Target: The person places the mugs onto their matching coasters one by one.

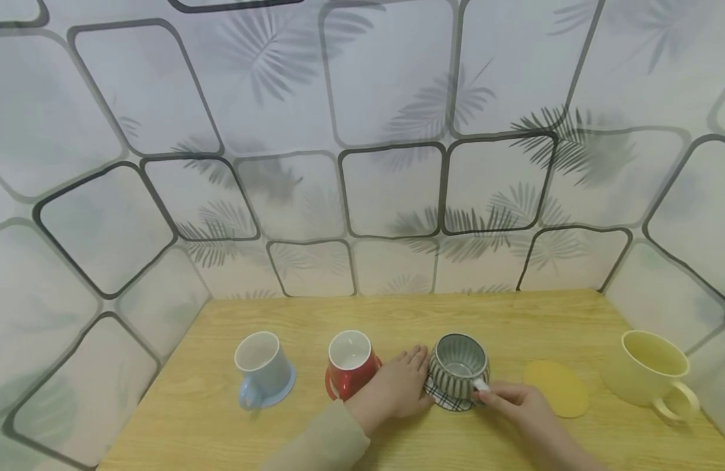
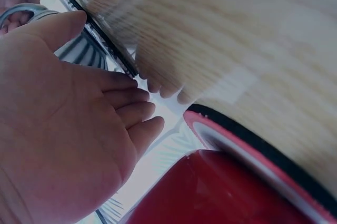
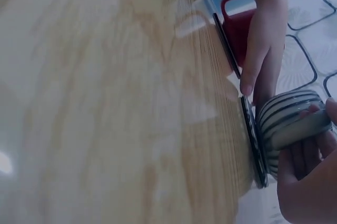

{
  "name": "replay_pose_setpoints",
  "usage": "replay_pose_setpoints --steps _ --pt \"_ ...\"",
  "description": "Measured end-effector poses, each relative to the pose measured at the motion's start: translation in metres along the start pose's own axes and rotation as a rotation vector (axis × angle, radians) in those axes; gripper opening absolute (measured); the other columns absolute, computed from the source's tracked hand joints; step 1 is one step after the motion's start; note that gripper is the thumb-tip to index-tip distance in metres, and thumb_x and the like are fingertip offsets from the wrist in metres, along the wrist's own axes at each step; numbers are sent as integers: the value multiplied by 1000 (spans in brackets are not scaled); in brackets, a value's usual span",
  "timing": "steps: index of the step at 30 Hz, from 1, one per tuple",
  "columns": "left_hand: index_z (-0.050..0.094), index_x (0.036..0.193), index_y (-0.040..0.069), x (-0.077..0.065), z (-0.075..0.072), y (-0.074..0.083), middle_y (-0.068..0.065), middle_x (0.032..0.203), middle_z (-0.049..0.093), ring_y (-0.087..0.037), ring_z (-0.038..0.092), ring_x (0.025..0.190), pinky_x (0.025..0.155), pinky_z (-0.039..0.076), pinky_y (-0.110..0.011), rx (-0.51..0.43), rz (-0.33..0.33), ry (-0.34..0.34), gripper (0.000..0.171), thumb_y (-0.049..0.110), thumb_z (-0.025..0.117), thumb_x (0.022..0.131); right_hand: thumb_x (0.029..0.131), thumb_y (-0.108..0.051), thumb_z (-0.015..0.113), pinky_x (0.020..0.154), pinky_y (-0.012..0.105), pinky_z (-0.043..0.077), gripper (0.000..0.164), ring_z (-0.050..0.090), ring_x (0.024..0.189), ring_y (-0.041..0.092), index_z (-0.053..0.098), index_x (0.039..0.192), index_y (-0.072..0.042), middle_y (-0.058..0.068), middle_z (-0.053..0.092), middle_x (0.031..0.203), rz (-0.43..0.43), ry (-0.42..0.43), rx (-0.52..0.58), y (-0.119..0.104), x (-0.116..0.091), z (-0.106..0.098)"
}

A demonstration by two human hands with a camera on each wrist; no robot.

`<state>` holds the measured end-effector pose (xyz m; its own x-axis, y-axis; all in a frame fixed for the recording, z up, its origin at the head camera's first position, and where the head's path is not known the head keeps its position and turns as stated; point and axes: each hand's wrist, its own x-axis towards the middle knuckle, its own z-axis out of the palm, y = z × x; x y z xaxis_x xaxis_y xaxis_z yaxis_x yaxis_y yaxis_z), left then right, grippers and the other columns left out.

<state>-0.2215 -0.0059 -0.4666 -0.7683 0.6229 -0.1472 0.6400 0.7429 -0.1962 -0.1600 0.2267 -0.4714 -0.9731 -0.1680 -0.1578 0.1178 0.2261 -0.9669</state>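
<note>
A grey-and-white striped mug (image 1: pixel 457 379) sits on a round black-and-white plaid coaster (image 1: pixel 453 401) near the middle of the table. My right hand (image 1: pixel 521 407) pinches the mug's pale handle (image 1: pixel 482 384) from the right. On the other side lies my left hand (image 1: pixel 398 387), its fingers extended beside the mug and its thumb at the coaster's edge. The left wrist view shows the palm (image 2: pixel 63 129) with nothing in it and the fingertips close to the coaster's rim (image 2: pixel 102 39). Just left of that hand stands a red mug (image 1: pixel 356 373) on a red coaster (image 1: pixel 330 387), partly hidden by the forearm.
At the left, a light blue mug (image 1: pixel 262 366) stands on a blue coaster (image 1: pixel 287 387). To the right of my right hand lies a yellow coaster (image 1: pixel 557 390), with a large yellow mug (image 1: pixel 636 376) beyond it. A patterned wall (image 1: pixel 392 190) borders the wooden table (image 1: pixel 186 405).
</note>
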Motion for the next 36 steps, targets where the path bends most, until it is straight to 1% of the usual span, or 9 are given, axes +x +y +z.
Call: replay_pose_setpoints --steps 2,5,8,11,12,16,22,27,36 --pt "28 149 11 0 1 0 -5 155 26 -18 23 143 115 27 -30 7 -2 0 75 59 41 92 91 -26 61 87 14 45 32 60 101 1 70 105 1 8 68 113 -18 -21 -45 -1 -1 3" --pt "29 148 10 1 2 1 -5 155 27 -18 23 143 115 27 -30 10 -6 4 76 59 41 92 92 -26 60 86 15 46 31 61 98 5 70 103 2 11 68 110 -45 -46 -73 -2 -2 7" --pt "30 148 10 0 2 1 -4 155 27 -17 24 143 115 27 -29 10 -4 5 76 60 40 92 92 -28 61 85 16 47 32 61 96 8 70 102 1 11 68 107 -23 -51 -66 -3 -3 10" --pt "30 148 11 -1 1 1 -4 154 27 -17 25 143 115 27 -29 17 -3 4 76 61 40 92 92 -28 60 84 16 47 32 60 97 8 70 103 0 11 68 108 -21 -56 -79 -4 -4 11" --pt "30 148 11 -2 1 2 -4 154 28 -17 25 142 115 28 -29 20 -3 5 76 61 40 92 92 -29 60 84 16 47 32 60 97 7 70 103 -1 10 68 108 -14 -49 -85 -4 -4 12" --pt "32 147 10 -3 -1 2 -5 154 29 -17 26 142 115 28 -29 24 -5 14 75 60 41 92 92 -29 60 84 15 46 30 60 97 6 71 103 -4 8 68 108 -41 -25 -123 -5 -5 15" --pt "33 146 9 -2 0 2 -5 154 30 -18 26 142 114 29 -29 5 -1 22 75 60 41 92 91 -27 61 82 16 47 30 58 91 3 71 103 -1 9 68 103 -39 -8 -117 -8 -5 21" --pt "35 146 9 -2 1 2 -4 153 31 -17 27 142 114 30 -28 0 -2 28 74 60 41 91 93 -27 59 83 16 46 28 57 92 -1 71 104 -4 6 69 105 -50 8 -166 -8 -5 23" --pt "35 146 9 -1 0 1 -5 153 32 -18 28 141 114 30 -29 -1 -4 42 74 59 42 91 94 -22 57 85 14 45 29 56 96 -4 68 109 -1 9 68 111 -68 -22 -126 -9 -6 22"
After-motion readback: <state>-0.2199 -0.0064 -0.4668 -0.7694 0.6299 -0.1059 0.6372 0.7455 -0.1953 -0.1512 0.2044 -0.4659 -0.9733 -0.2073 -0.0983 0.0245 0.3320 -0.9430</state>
